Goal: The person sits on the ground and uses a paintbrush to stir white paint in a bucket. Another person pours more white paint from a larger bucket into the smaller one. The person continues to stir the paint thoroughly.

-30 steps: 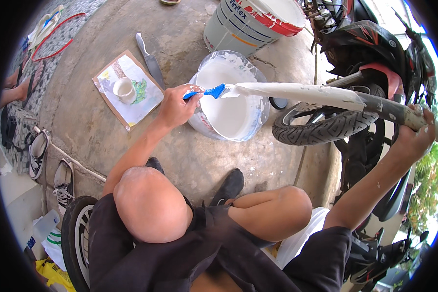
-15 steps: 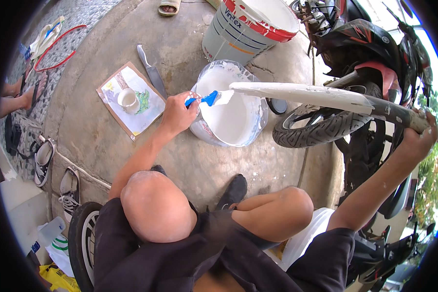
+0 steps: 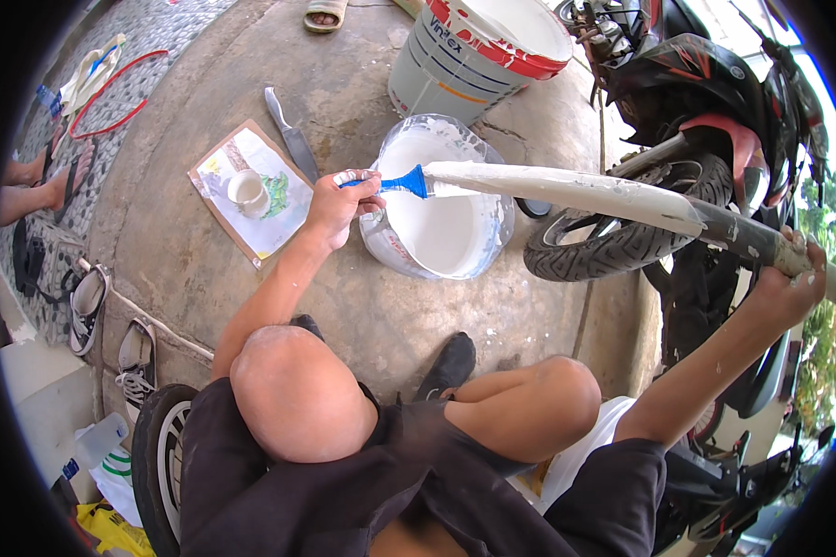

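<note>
My left hand is closed around the blue handle of a paintbrush. Its white-coated bristles lie against the near-left end of a long grey pipe, most of which is covered in wet-looking white paint. My right hand grips the bare far-right end of the pipe, holding it out level. Below the pipe's painted end stands a clear plastic tub with white paint inside, its walls smeared. How far the bristles wrap the pipe's tip cannot be made out.
Behind the tub is a large paint bucket with a red rim. A knife lies beside a picture board bearing a small white cup. At the right, under the pipe, is a motorbike's front wheel. Another person's feet show at left.
The brush has turned more level and its bristles now meet the pipe's end. The pipe has shifted slightly left, its held end dropping a little. My left hand has moved slightly left.
</note>
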The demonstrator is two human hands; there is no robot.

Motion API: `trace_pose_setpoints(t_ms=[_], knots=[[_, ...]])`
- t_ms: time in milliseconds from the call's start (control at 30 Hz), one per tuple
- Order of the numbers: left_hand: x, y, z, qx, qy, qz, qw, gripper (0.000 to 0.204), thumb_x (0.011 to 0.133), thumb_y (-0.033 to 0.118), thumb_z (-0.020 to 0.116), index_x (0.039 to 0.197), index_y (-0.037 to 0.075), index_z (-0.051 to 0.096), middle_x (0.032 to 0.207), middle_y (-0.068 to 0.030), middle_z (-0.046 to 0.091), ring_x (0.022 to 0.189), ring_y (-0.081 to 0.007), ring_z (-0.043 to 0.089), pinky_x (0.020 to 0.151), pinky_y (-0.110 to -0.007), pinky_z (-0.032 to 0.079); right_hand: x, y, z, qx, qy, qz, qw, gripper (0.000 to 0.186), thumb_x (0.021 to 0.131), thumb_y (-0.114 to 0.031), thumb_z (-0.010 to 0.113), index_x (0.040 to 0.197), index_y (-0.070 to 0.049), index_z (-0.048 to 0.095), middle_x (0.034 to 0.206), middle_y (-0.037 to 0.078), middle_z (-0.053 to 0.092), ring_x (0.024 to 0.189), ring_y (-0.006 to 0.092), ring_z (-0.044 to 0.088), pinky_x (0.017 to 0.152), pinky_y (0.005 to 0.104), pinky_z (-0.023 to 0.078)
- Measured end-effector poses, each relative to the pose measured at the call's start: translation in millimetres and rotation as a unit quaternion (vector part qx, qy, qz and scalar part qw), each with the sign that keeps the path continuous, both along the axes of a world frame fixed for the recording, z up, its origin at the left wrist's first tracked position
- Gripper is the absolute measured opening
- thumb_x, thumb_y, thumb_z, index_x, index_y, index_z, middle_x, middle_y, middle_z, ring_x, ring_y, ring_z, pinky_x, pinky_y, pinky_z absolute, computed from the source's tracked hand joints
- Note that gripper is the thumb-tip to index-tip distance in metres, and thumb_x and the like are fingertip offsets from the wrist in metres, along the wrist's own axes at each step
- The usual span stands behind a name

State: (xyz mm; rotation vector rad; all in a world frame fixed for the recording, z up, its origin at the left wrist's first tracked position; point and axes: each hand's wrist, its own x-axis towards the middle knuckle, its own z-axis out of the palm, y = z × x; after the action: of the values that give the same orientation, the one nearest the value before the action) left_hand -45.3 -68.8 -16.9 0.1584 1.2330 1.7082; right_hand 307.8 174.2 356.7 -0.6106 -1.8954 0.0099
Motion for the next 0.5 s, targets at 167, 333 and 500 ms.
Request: trace_pose_setpoints(t_ms=[167,333,500], knots=[[0.6,-3.6,1.8,-0.004,-0.029,-0.002,1.0,0.017,0.083,0.01,0.066,0.096,-0.001,0.063,0.077,-0.0044,0.063,0.065,-0.013,0.062,0.063,-0.024,0.049,18.6,4.0,-4.5,-0.096,0.138,0.16,0.973,0.014,0.075,0.001,0.061,0.088,0.004,0.058,0.081,0.013,0.059,0.075,0.0229,0.06,0.073,0.0371,0.053],[-4.2,-7.4,1.4,-0.019,0.007,0.02,1.0,0.016,0.083,0.009,0.065,0.095,-0.002,0.063,0.077,-0.0054,0.063,0.063,-0.0138,0.062,0.06,-0.024,0.051,23.4,-6.2,7.7,-0.056,0.17,0.145,0.973,0.014,0.074,0.0,0.061,0.087,0.004,0.056,0.08,0.013,0.058,0.073,0.0227,0.058,0.073,0.0364,0.05],[0.6,-10.5,0.3,-0.01,0.067,0.017,0.998,0.016,0.084,0.006,0.063,0.095,-0.006,0.062,0.079,-0.0089,0.064,0.061,-0.0157,0.063,0.055,-0.025,0.052,20.2,-24.6,35.6,0.05,0.161,0.096,0.981,0.014,0.073,-0.001,0.061,0.085,0.004,0.055,0.079,0.012,0.056,0.071,0.0225,0.056,0.072,0.0356,0.047]])
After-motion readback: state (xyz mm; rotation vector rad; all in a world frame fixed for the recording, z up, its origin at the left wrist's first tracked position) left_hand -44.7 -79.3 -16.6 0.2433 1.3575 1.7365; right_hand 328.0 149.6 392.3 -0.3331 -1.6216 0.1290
